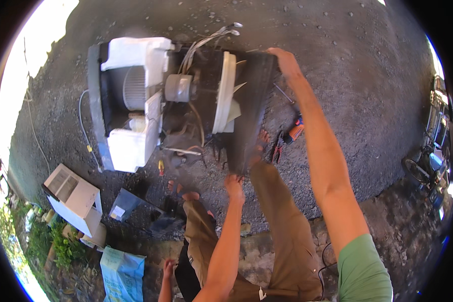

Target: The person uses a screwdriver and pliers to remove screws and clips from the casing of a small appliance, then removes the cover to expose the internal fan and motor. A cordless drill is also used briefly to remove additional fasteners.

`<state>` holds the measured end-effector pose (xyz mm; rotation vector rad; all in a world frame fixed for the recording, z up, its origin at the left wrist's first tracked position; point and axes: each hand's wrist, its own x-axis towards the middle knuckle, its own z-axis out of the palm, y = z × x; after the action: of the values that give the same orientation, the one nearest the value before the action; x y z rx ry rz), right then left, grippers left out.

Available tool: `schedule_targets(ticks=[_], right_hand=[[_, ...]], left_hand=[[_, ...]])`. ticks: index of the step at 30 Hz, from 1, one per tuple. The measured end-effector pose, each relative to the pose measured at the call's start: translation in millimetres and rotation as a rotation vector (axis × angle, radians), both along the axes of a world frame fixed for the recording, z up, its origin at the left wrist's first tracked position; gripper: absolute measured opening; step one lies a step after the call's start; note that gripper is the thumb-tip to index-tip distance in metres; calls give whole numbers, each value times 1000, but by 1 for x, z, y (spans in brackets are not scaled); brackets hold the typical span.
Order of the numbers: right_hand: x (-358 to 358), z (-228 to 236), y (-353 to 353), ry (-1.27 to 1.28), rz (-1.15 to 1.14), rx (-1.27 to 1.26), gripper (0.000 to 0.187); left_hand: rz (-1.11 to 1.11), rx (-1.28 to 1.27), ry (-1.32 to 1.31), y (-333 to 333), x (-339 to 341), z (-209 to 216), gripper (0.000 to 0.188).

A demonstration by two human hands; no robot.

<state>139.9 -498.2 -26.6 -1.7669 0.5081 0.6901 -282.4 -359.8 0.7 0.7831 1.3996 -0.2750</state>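
Note:
An opened window air conditioner lies on the ground, its white foam housing and ribbed blower wheel on the left. A silver fan motor sits in the middle, beside a cream fan shroud. At its right end stands a dark, flat condenser coil. My right hand is closed on the coil's far corner. Closed around its near end is my left hand; its fingertips are partly hidden. Loose wires stick up behind the motor.
An orange-and-black power tool, pliers and a screwdriver lie right of my foot. A beige casing and a blue sack stand at lower left. Another person's hand shows near my left leg.

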Motion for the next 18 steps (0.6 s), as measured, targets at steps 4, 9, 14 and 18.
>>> schedule_targets(ticks=[4, 9, 14, 18], right_hand=[[-53, 18, -21, -148, -173, -8, 71], [-163, 83, -34, -178, -234, -191, 56], [-279, 136, 24, -186, -94, -204, 28], [-356, 140, 102, -401, 319, -296, 26]], left_hand=[[-45, -31, 74, 20, 2, 17, 41], [-109, 107, 37, 75, -19, 52, 35], [-145, 230, 17, 160, -81, 77, 24], [-175, 415, 27, 226, -136, 63, 20]])
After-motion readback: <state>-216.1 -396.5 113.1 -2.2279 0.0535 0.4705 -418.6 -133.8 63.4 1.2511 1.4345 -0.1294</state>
